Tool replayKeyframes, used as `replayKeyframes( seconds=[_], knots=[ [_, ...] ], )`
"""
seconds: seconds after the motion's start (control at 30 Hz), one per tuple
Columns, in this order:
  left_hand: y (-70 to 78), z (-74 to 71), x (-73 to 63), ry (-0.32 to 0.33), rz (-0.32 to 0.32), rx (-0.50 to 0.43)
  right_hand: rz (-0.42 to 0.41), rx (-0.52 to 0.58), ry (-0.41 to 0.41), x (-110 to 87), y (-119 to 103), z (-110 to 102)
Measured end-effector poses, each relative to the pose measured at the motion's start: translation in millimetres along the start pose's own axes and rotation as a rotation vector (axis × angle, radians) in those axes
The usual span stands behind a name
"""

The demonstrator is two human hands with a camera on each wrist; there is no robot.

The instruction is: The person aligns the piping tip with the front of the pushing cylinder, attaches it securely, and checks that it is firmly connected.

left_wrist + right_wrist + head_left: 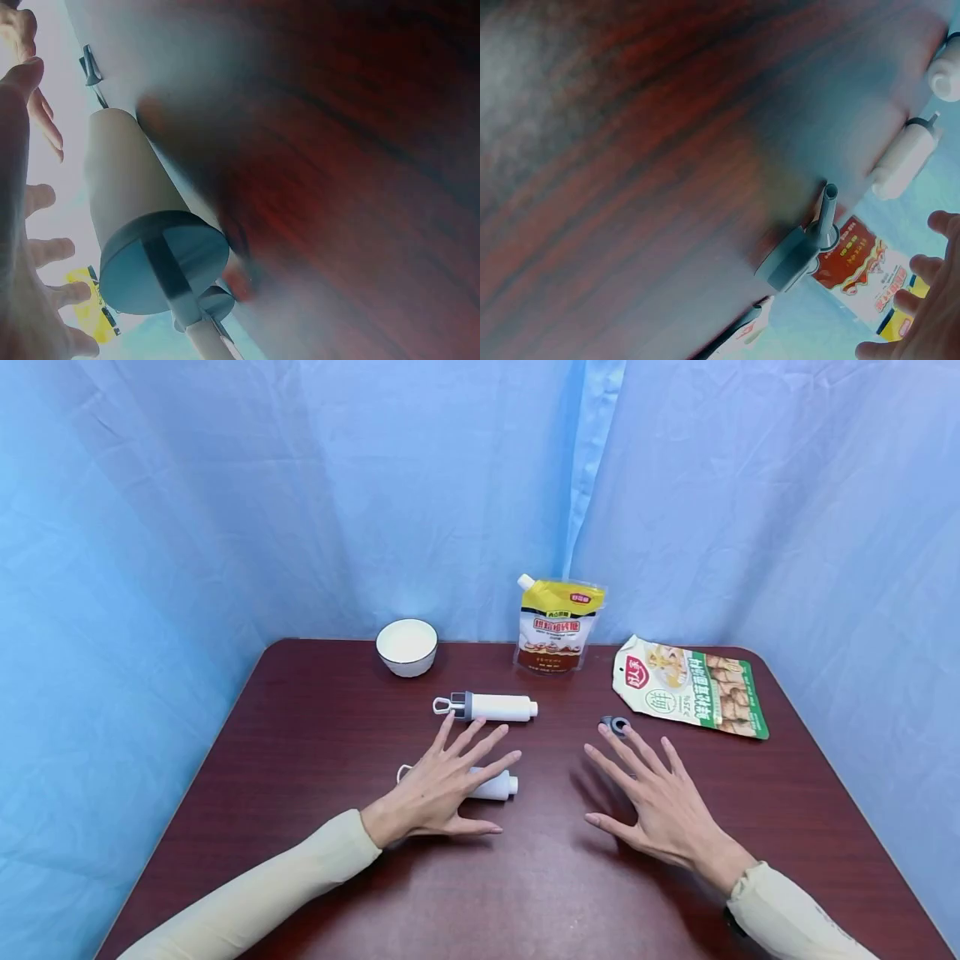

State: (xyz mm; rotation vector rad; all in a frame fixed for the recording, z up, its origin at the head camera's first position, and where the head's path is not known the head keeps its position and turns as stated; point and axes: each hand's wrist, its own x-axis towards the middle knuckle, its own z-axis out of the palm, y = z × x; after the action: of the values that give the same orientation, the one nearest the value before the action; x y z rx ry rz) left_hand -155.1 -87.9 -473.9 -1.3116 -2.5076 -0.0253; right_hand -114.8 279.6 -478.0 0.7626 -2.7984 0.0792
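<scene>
A: What's at the far left?

B: The bowl (407,647), upright near the back edge of the table (300,710). Set back there, it presumably leaves working room in front.

A: And the left hand (431,785)?

B: Spread above the near tube (491,785), fingers straight and apart, grasping nothing. The left wrist view shows the tube lying on its side, with the fingers looking clear of it.

A: Beyond that?

B: The far tube (498,707), also on its side, roughly parallel. Both have their loop handles to the left and tips to the right. I'd guess they lie down because such slim bodies would topple easily.

A: The pouch (560,627) doesn't.

B: No, it stands at the back, label forward, cap at its upper left; a widened base probably keeps it up.

A: And the grey ring (606,723)?

B: On the table, just past the fingertips of the right hand (663,802). The right wrist view also shows a grey spout (787,259); whether they're one piece, I can't tell.

A: Is that hand holding anything?

B: No, its fingers are fanned out, released. Farthest right, the packet (693,687) lies flat, printed side up, perhaps too limp to stand.
</scene>
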Motion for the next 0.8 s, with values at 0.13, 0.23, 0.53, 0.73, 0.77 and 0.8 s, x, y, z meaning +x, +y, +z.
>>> replayKeyframes(
  seconds=[0.13,0.23,0.53,0.73,0.77,0.8],
  knots=[
    [0.2,0.5,0.5,0.003,0.007,0.0,0.011,0.011,-0.005,0.2,-1,-1],
    [1.3,-0.3,2.0,0.004,0.017,-0.004,0.026,0.026,-0.011,0.4,-2,-2],
    [12.7,-4.2,16.4,0.099,0.077,-0.139,0.09,0.139,0.006,-5.6,5,-6],
    [29.7,-8.2,34.4,0.121,0.072,-0.283,0.177,0.22,-0.005,-12.9,12,-9],
    [33.1,-8.8,37.4,0.115,0.062,-0.304,0.196,0.231,-0.016,-14.3,13,-10],
    [36.5,-9.0,40.4,0.113,0.055,-0.326,0.215,0.241,-0.025,-15.6,14,-10]
  ],
)
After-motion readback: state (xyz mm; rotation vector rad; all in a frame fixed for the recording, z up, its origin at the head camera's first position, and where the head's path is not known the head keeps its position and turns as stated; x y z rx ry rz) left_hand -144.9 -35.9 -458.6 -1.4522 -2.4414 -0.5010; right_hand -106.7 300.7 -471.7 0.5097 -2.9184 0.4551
